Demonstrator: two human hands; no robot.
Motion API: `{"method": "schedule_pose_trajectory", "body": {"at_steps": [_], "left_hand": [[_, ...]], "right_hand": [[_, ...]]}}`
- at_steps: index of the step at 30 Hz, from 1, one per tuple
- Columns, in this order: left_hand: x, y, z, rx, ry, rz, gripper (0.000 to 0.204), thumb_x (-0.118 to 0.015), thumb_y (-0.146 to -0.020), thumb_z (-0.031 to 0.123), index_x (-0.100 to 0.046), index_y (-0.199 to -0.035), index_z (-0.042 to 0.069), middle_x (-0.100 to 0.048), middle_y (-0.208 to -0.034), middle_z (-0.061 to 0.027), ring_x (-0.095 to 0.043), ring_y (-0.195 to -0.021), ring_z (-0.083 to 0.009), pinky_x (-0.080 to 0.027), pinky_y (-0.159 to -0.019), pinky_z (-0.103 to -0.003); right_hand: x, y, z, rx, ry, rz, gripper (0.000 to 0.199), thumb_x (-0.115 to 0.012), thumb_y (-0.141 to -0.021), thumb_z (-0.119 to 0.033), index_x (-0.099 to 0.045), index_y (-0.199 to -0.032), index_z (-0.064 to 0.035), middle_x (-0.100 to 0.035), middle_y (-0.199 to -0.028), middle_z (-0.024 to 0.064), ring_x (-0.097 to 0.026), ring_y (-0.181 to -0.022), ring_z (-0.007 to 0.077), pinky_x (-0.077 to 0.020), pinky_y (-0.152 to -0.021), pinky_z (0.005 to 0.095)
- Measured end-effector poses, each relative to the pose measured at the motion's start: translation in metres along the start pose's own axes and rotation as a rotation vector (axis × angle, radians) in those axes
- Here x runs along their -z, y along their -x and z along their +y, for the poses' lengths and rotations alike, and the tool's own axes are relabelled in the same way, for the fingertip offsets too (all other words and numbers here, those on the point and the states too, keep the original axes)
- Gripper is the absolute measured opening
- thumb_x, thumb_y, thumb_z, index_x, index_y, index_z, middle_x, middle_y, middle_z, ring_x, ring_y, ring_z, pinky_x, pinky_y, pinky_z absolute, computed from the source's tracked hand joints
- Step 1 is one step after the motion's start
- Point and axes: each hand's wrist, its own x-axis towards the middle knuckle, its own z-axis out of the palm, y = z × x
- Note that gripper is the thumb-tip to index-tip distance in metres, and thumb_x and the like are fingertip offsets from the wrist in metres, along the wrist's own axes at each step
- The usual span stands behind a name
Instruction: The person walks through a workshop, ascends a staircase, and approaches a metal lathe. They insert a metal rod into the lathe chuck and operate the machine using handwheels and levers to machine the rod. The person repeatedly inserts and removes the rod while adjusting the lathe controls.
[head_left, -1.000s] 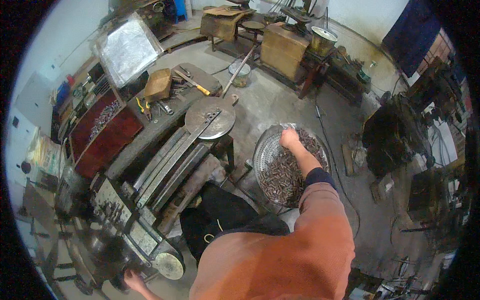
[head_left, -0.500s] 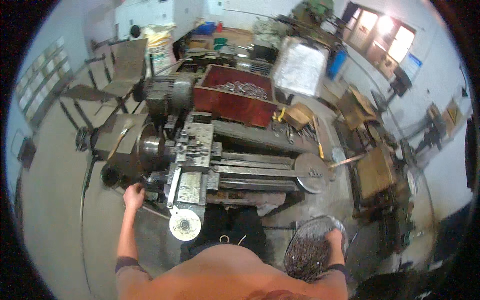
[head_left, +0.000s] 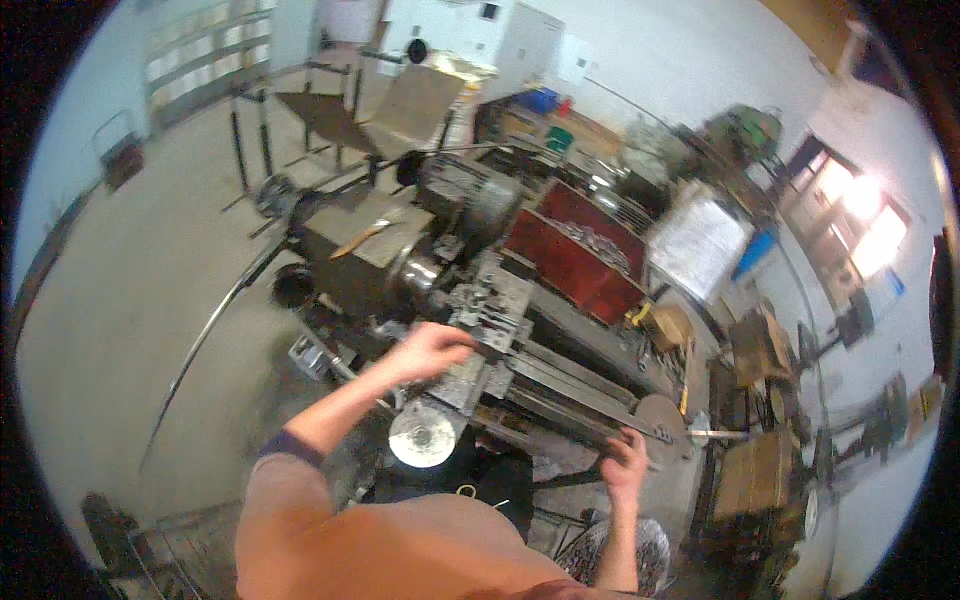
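Note:
A metal-turning lathe (head_left: 575, 385) stands in front of me, its bed running toward the right. My left hand (head_left: 432, 352) is over the carriage by the tool post (head_left: 490, 305); its fingers are bent and closed against a dark part that I cannot make out. The pale round handwheel (head_left: 422, 434) sits below that forearm. My right hand (head_left: 625, 465) is raised near the right end of the bed, fingers curled toward the thumb; whatever is in them is too small to name. Beneath the right forearm is a basket (head_left: 655, 550) of small dark metal pieces, partly hidden.
A red box (head_left: 570, 275) of small metal parts sits behind the bed. A brush (head_left: 362, 238) lies on the headstock, beside the chuck (head_left: 418, 272). Hand tools and a small carton (head_left: 672, 325) are at the right. A chair (head_left: 410, 110) stands at the back left.
My left hand has moved from the lower front of the headstock up to the carriage. My right hand has come up out of the basket toward the bed. The view has turned.

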Motion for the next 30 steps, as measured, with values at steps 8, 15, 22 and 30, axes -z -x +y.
{"method": "schedule_pose_trajectory", "body": {"at_steps": [8,15,22,30], "left_hand": [[-0.073,-0.002,0.002,0.096,0.786,-0.256,0.032,-0.049,-0.084,0.03,-0.059,-0.082,0.0,-0.059,-0.065,-0.006,-0.056,-0.061,-0.012,-0.044,-0.054,-0.024],[-0.058,0.024,0.003,0.18,0.848,-0.13,0.025,-0.052,-0.082,0.024,-0.059,-0.081,0.0,-0.058,-0.066,-0.0056,-0.057,-0.062,-0.0122,-0.045,-0.056,-0.023],[-0.06,0.026,-0.009,0.111,0.664,-0.118,0.022,-0.053,-0.081,0.02,-0.058,-0.086,-0.001,-0.06,-0.072,-0.0039,-0.055,-0.063,-0.0088,-0.044,-0.058,-0.022],[-0.066,0.023,0.007,0.177,0.799,-0.142,0.023,-0.054,-0.08,0.018,-0.057,-0.091,-0.003,-0.059,-0.078,-0.0041,-0.055,-0.071,-0.009,-0.044,-0.063,-0.023]], "right_hand": [[-0.099,-0.069,-0.13,0.434,-0.184,-0.261,0.036,-0.057,-0.054,-0.019,-0.06,-0.085,-0.002,-0.044,-0.1,0.0126,-0.05,-0.08,0.0241,-0.0415,-0.068,0.03],[-0.119,-0.068,-0.14,0.56,-0.187,-0.268,0.033,-0.051,-0.046,-0.003,-0.059,-0.078,-0.0029,-0.042,-0.09,0.0135,-0.046,-0.081,0.0259,-0.0412,-0.066,0.0297],[-0.127,-0.059,-0.136,0.469,-0.226,-0.316,0.031,-0.058,-0.051,-0.016,-0.059,-0.078,-0.0008,-0.042,-0.089,0.0145,-0.047,-0.077,0.0275,-0.0411,-0.067,0.0325],[-0.119,-0.054,-0.136,0.533,-0.152,-0.206,0.029,-0.058,-0.051,-0.013,-0.06,-0.078,-0.0032,-0.045,-0.086,0.0149,-0.049,-0.075,0.0281,-0.0421,-0.065,0.0323]]}}
